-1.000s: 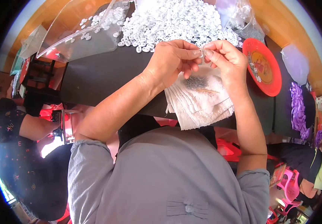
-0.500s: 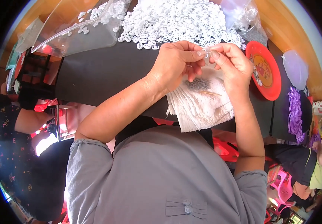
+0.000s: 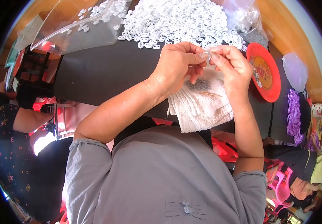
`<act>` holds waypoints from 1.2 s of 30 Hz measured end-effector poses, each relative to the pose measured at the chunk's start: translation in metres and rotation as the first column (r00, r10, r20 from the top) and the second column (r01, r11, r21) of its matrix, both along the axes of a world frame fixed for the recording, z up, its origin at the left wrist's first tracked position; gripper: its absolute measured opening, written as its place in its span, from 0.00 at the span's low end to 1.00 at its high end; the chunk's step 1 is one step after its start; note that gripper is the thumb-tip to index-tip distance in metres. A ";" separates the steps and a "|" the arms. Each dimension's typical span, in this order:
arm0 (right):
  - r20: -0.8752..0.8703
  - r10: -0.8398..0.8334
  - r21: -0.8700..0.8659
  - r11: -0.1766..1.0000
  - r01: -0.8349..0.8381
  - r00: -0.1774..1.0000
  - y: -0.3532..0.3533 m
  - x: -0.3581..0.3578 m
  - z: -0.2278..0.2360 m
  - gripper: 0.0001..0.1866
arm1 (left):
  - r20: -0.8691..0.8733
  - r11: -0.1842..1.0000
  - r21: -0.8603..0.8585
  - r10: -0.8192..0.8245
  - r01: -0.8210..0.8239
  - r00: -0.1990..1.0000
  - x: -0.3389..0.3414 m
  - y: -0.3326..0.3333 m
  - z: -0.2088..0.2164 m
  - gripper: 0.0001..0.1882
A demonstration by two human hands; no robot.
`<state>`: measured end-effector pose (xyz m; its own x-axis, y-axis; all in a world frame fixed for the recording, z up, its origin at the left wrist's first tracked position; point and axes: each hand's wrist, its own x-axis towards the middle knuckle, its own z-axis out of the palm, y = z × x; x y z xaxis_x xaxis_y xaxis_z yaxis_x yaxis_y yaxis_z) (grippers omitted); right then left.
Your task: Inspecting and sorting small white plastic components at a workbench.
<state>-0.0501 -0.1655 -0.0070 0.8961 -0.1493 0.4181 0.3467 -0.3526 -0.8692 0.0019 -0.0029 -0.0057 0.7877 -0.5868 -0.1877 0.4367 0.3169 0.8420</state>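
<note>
1 small white piece [image 3: 208,55] pinched by left hand [image 3: 177,64] and right hand [image 3: 234,66]; fingertip gap slightly narrowed; handling appears ongoing.

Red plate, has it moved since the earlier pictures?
No: the red plate keeps its place beside the right end of the white pile; the whole view shifted slightly.
</note>
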 end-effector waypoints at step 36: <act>-0.126 -0.037 0.071 0.996 0.046 0.991 0.010 -0.003 -0.002 0.03 | 0.107 0.993 0.020 0.113 -0.116 0.988 -0.001 -0.001 -0.005 0.03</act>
